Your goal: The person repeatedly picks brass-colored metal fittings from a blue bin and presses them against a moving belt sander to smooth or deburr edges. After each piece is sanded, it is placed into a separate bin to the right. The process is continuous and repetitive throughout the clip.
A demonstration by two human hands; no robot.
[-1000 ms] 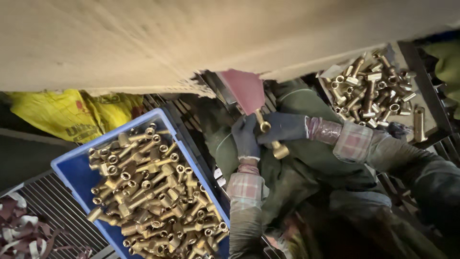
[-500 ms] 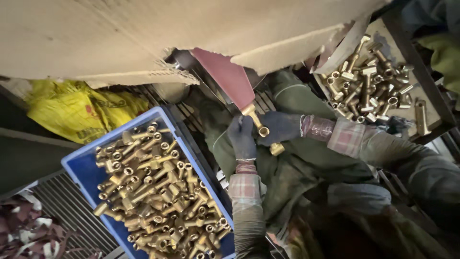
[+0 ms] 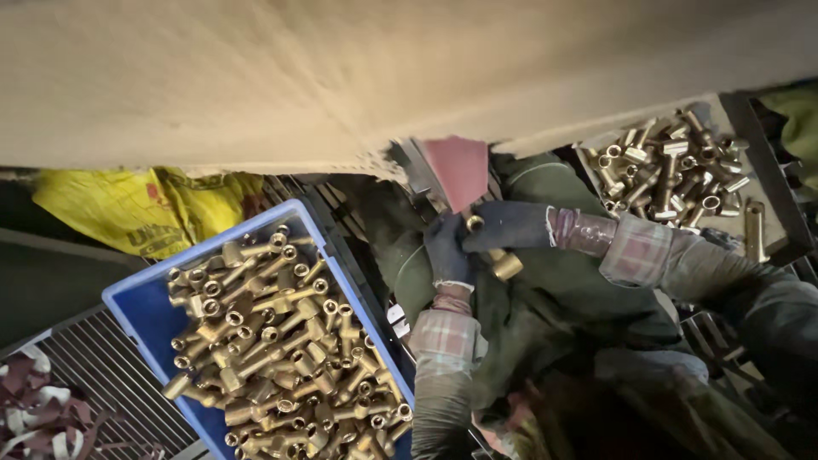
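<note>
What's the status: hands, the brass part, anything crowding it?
Left hand and right hand, both gloved, shut on brass fitting. Fitting's end at the red abrasive belt. Blue crate of fittings off to the side, clear.

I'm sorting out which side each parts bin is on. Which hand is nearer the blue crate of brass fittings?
Left. The left hand is just right of the blue crate; the right hand is beyond it. Both hold one brass fitting.
</note>
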